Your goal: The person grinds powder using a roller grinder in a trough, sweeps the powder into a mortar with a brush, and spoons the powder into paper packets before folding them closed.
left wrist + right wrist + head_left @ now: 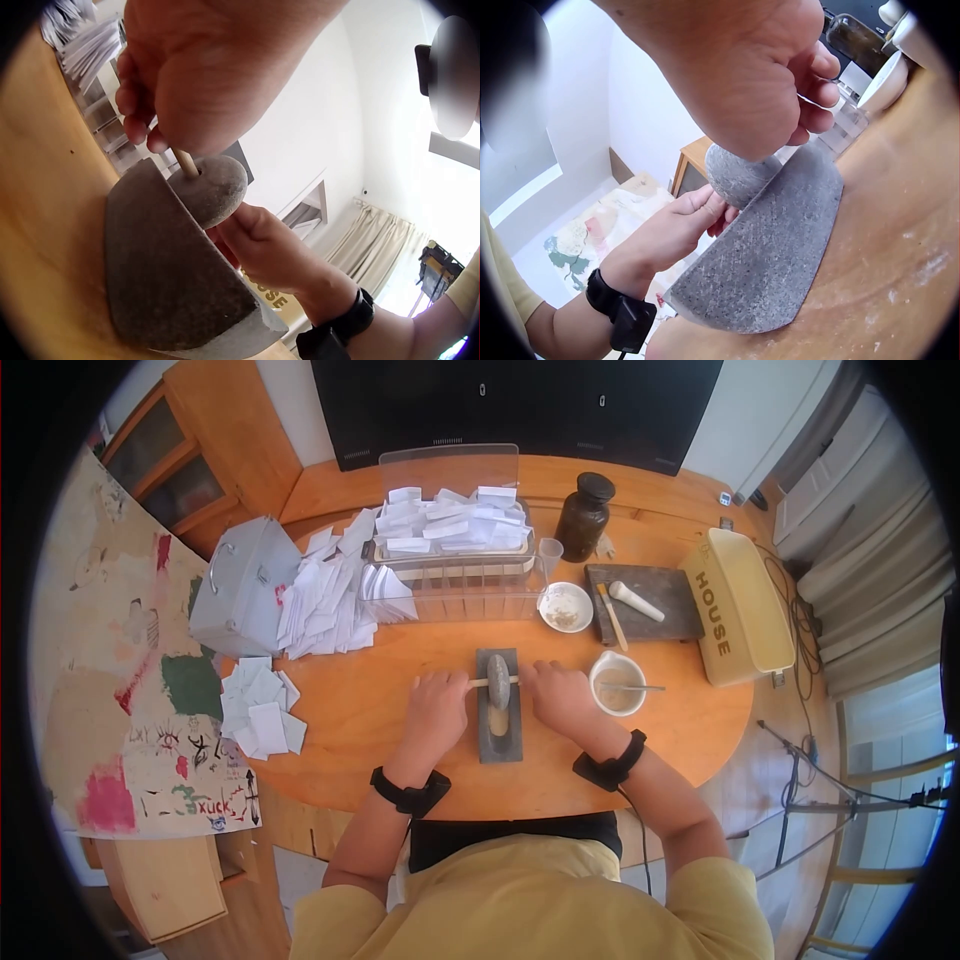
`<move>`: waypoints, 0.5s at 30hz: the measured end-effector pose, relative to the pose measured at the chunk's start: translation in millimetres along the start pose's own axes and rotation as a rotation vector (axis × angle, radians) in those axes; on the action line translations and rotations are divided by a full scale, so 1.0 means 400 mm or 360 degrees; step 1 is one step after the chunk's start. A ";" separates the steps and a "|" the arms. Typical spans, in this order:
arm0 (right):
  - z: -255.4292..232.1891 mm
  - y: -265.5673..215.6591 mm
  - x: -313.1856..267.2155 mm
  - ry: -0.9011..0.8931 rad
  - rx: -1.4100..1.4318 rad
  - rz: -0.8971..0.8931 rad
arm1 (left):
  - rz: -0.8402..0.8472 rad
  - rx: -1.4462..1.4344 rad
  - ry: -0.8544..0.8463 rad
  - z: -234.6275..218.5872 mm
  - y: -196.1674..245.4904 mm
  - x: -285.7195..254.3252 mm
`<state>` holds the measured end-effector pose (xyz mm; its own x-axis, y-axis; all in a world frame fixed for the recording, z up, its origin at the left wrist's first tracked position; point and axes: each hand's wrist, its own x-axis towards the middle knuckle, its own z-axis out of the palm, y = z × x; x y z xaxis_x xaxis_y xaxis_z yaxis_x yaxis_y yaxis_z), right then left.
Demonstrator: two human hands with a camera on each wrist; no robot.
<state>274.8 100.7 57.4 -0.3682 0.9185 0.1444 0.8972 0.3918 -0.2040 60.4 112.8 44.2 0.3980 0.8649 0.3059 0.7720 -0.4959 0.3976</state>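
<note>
A grey stone grinding wheel (498,682) stands upright in the boat-shaped stone trough (499,751) in front of my body. Its wooden axle handle (477,683) sticks out sideways. My left hand (437,707) grips the handle's left end, and my right hand (562,698) grips the other end, which its fingers mostly hide. Light tan powder (499,722) lies in the trough's hollow, on the side nearer me. From the left wrist view, the handle (185,163) enters the hub of the wheel (217,187). The trough (769,247) rests on the wooden table.
Right of the trough is a white mortar (600,695) with powder and a spoon. Behind it are a small white dish (560,592), a dark board (655,575) with brush and pestle, a brown jar (583,520) and a yellow bin (715,600). Folded papers (325,595) lie left.
</note>
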 end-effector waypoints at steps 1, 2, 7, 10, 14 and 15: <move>0.001 0.001 0.003 -0.0035 0.0000 0.0007 | 0.0013 0.0002 0.0004 -0.005 0.002 0.002; 0.002 0.001 0.001 -0.0053 -0.0004 0.0015 | 0.0005 0.0004 -0.0006 -0.008 0.005 0.001; 0.017 -0.002 -0.021 -0.0154 0.0021 0.0060 | -0.0033 0.0010 -0.0067 -0.010 0.016 -0.011; 0.022 -0.008 -0.028 -0.0084 -0.0010 0.0035 | -0.0064 0.0011 -0.0093 -0.006 0.016 -0.021; 0.014 -0.013 -0.024 -0.0110 -0.0042 0.0053 | -0.0049 -0.0033 -0.0030 0.005 0.010 -0.028; 0.011 -0.012 -0.023 -0.0100 -0.0034 0.0040 | -0.0050 -0.0045 -0.0021 0.006 0.010 -0.028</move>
<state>272.9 90.8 52.8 -0.3594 0.9299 0.0780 0.9112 0.3678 -0.1858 60.3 101.3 40.3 0.3807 0.8808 0.2817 0.7699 -0.4706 0.4311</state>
